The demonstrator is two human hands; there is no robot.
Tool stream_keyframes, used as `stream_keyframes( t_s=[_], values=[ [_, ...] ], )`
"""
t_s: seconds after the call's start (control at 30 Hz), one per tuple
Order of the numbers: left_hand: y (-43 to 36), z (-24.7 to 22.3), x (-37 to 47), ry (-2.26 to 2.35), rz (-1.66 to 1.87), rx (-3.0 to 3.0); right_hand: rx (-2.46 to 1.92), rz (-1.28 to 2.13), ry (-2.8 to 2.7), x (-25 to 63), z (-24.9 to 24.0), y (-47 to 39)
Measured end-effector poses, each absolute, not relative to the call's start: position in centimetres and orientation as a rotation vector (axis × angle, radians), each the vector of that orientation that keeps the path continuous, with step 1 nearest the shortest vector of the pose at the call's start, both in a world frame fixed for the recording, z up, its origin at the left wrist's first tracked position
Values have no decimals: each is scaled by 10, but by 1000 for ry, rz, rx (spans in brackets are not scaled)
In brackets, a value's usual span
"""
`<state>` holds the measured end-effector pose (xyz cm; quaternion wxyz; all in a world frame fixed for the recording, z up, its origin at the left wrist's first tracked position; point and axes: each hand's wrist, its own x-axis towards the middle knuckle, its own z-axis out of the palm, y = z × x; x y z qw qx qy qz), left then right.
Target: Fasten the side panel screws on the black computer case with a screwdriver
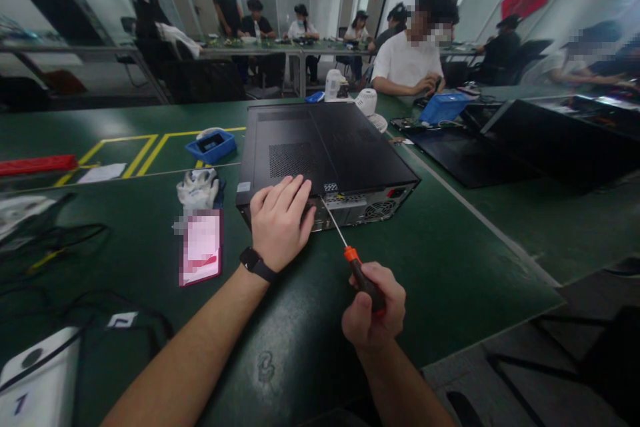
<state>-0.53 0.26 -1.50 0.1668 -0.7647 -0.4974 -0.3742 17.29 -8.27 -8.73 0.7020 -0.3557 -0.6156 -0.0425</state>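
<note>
A black computer case lies flat on the green table, its rear panel with fan grille facing me. My left hand rests on the case's near left edge, fingers spread slightly over the top, with a black watch on the wrist. In my right hand is a screwdriver with an orange and black handle, fingers wrapped round it. Its thin shaft points up and left, and the tip meets the upper edge of the rear panel. What the tip touches there is too small to make out.
Left of the case are a blue tray, gloves and a pink-edged phone. Cables lie farther left. Black panels and a blue box stand at the right, near a seated person.
</note>
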Motion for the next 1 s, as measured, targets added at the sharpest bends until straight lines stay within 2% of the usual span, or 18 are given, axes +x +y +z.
stream_keyframes(
  t_s=[0.37,0.67,1.0],
  values=[
    [1,-14,-5,-1421,-1080,-2183,-824,-214,-1360,175,-88,-83],
    [2,-15,-5,-1417,-1076,-2185,-735,-78,-1359,170,-85,-81],
    [3,-15,-5,-1371,-1037,-2133,-783,-200,-1356,174,-84,-83]
  ],
)
